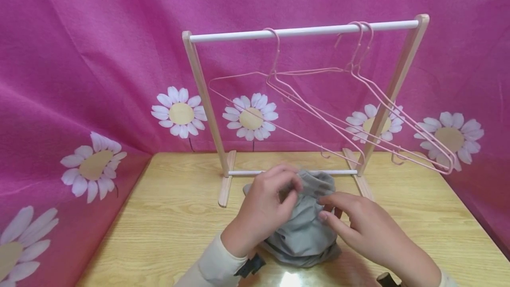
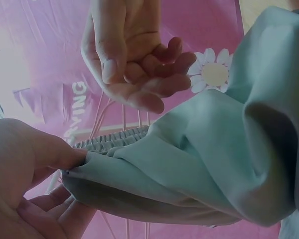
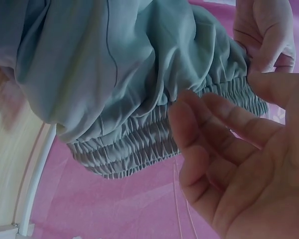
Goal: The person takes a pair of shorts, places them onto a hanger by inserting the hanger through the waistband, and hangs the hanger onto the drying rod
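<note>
A grey garment with a gathered elastic waistband is bunched up over the table in front of the clothes rack. My left hand pinches the edge of this cloth between thumb and fingers, as the left wrist view shows. On the other side, my right hand is close to the waistband with its fingers loosely bent and no cloth gripped. Whether its fingertips touch the fabric is hard to tell. Folds hide the garment's full shape.
Behind the garment stands a small wooden clothes rack with a white top bar. Several pink wire hangers hang from it, reaching forward to the right. Pink cloth with daisies encloses the wood-grain table.
</note>
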The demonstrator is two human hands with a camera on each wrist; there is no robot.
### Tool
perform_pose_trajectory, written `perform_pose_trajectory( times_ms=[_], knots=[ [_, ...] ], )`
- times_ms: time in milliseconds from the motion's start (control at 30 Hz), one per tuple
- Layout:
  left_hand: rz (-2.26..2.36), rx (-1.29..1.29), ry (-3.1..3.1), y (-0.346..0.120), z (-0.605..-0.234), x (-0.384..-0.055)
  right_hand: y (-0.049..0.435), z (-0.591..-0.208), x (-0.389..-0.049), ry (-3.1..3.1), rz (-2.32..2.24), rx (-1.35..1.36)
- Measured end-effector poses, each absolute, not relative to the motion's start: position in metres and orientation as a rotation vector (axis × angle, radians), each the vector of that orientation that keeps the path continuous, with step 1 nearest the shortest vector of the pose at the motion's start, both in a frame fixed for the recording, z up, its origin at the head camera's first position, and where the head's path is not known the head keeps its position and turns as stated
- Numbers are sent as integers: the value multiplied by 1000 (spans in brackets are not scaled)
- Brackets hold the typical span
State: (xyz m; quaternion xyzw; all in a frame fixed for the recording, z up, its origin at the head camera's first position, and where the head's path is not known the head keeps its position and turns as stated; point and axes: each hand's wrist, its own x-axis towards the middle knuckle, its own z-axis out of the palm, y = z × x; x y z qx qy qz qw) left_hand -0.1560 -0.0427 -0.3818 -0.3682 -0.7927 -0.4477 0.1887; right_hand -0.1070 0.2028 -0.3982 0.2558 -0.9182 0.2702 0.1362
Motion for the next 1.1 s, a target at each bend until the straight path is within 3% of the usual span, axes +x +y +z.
perform_pose_trajectory(
  times_ms=[1100],
  knots=[
    [-1220, -1141, -2128, -35, -377, -136, 193, -401, -102, -2636, 863, 752]
  ],
)
